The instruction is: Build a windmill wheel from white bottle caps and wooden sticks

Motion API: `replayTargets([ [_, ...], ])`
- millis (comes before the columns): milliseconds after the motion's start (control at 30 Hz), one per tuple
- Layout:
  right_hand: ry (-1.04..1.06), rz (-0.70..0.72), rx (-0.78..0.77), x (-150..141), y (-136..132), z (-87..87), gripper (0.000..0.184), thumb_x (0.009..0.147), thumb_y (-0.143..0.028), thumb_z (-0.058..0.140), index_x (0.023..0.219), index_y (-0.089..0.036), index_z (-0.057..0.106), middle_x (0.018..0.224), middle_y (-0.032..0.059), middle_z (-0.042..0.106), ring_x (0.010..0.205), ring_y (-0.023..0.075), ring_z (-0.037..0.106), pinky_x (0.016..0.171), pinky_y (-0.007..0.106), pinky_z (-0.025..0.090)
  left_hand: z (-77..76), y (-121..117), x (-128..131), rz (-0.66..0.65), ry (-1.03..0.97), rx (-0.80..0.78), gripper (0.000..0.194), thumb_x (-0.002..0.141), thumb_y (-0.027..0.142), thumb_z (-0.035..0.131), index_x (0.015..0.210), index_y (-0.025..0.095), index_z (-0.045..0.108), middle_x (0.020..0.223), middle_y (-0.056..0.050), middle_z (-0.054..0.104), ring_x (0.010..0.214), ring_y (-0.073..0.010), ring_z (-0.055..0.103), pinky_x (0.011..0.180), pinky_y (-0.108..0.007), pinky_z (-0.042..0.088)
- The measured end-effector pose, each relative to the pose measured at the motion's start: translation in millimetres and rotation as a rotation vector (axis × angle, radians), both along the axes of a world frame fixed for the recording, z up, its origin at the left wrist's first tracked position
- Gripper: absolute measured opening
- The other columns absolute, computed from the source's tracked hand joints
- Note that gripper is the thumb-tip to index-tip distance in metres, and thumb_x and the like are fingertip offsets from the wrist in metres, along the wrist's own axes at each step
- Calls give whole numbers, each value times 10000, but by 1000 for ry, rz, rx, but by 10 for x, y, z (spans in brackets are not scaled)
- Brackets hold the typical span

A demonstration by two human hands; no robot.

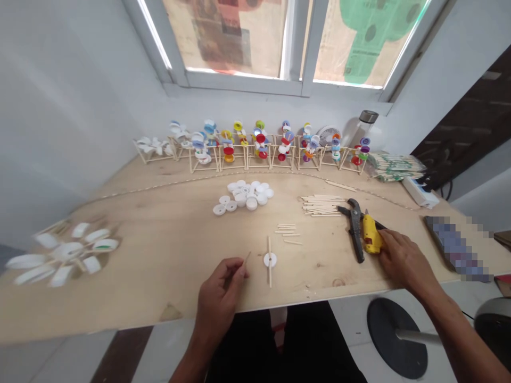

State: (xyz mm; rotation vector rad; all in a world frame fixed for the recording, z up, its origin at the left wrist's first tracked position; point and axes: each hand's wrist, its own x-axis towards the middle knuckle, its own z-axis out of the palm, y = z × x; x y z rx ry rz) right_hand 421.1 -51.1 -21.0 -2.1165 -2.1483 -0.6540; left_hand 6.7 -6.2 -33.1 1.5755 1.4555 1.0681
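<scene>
The left hand [219, 299] is nearly shut and pinches a thin wood stick [247, 258]. The stick is so small that it could slip out. A white bottle cap [270, 260] sits on a longer stick near the front edge of the tabletop [131, 266], so a bump could move it. The right hand [404, 263] touches a yellow glue gun [372, 235], but I cannot tell if it grips it.

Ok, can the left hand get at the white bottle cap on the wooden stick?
Probably yes: the left hand sits just beside the white bottle cap, nothing between them, though it pinches a thin wooden stick.
</scene>
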Motion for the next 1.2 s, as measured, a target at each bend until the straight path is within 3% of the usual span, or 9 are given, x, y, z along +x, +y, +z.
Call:
replayTargets([
  [200, 137, -30, 152, 8, -65, 68, 355, 724, -240, 459, 1054, -147, 552, 1026, 148, 612, 905, 292, 585, 723, 392, 488, 60, -29, 46, -22, -26, 20, 153, 834, 336, 522, 850, 194, 578, 690, 13, 639, 685, -156, 624, 671, -263, 489],
  [367, 489, -13, 284, -471, -228, 322, 372, 782, -397, 494, 1074, -170, 539, 945, 116, 595, 801, 256, 586, 654, 358, 481, 91, -31, 71, -6, -39, 30, 138, 837, 307, 517, 819, 186, 579, 686, 17, 635, 686, -143, 624, 683, -254, 489],
  [433, 673, 5, 269, -766, -294, 396, 331, 803, -390, 529, 1071, -196, 549, 933, 81, 589, 784, 232, 589, 655, 330, 483, 103, -29, 77, 1, -44, 31, 126, 833, 289, 522, 812, 183, 588, 687, 18, 641, 685, -138, 625, 682, -248, 488],
  [567, 850, 200, 235, -1361, -365, 414, 240, 807, -315, 580, 1031, -232, 565, 983, 54, 600, 868, 227, 601, 743, 308, 493, 124, -38, 87, 2, -65, 20, 119, 820, 276, 534, 814, 181, 605, 689, 13, 661, 670, -139, 631, 670, -249, 494],
  [733, 964, 472, -7, -1853, -326, 374, 253, 838, -192, 520, 1090, -211, 525, 1047, 84, 596, 980, 228, 589, 804, 307, 494, 136, -67, 98, 12, -37, 18, 156, 806, 308, 556, 814, 174, 635, 752, -25, 692, 717, -166, 649, 662, -269, 508],
  [867, 966, 555, -123, -2007, -279, 356, 214, 838, -158, 491, 1046, -203, 514, 939, 75, 612, 840, 199, 604, 697, 297, 501, 154, -87, 96, 12, -15, 24, 165, 805, 319, 560, 814, 183, 652, 776, -35, 708, 752, -182, 655, 677, -288, 517],
  [967, 941, 546, -108, -2052, -271, 322, 149, 839, -163, 495, 980, -204, 522, 828, 53, 606, 718, 182, 581, 606, 290, 474, 174, -98, 89, 0, -8, 22, 163, 806, 311, 563, 833, 186, 664, 782, -38, 714, 755, -186, 656, 692, -299, 519],
  [1200, 937, 531, -71, -2138, -269, 267, 109, 864, -168, 466, 934, -197, 545, 763, 51, 600, 669, 183, 569, 581, 302, 461, 200, -128, 98, -11, 21, 57, 160, 815, 300, 558, 858, 192, 668, 790, -37, 715, 756, -185, 656, 723, -318, 522],
])
